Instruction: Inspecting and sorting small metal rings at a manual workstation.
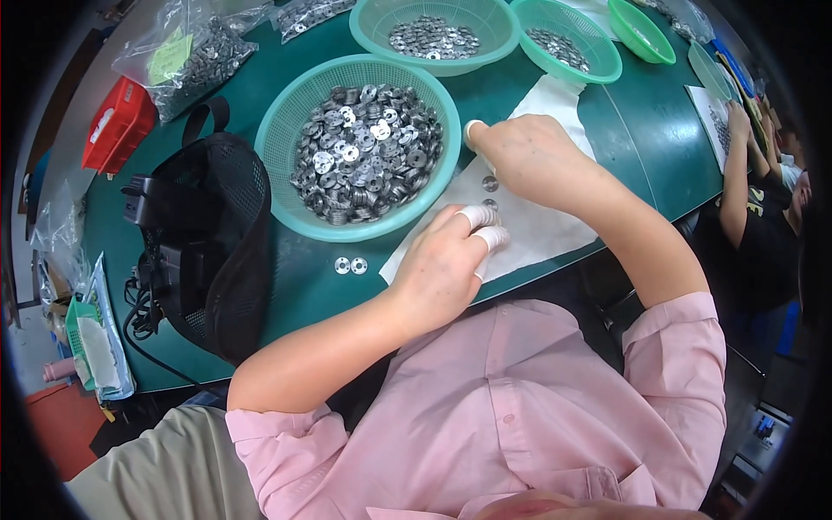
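Note:
My left hand (446,260) rests on a white paper sheet (537,230), its fingertips in white finger cots pinching together over a small metal washer. My right hand (524,156) hovers over the same sheet, fingers curled, a cot-covered fingertip by the rim of a teal basket (279,130) full of several metal washers (364,152). One loose washer (490,183) lies on the paper between my hands. Two washers (351,265) lie on the green table left of the sheet.
Two more teal baskets (498,39) (607,65) with washers and an empty green one (641,30) stand at the back. A black mesh bag (208,243), a red box (117,126) and plastic bags of washers (195,61) lie left. Another person (754,199) sits right.

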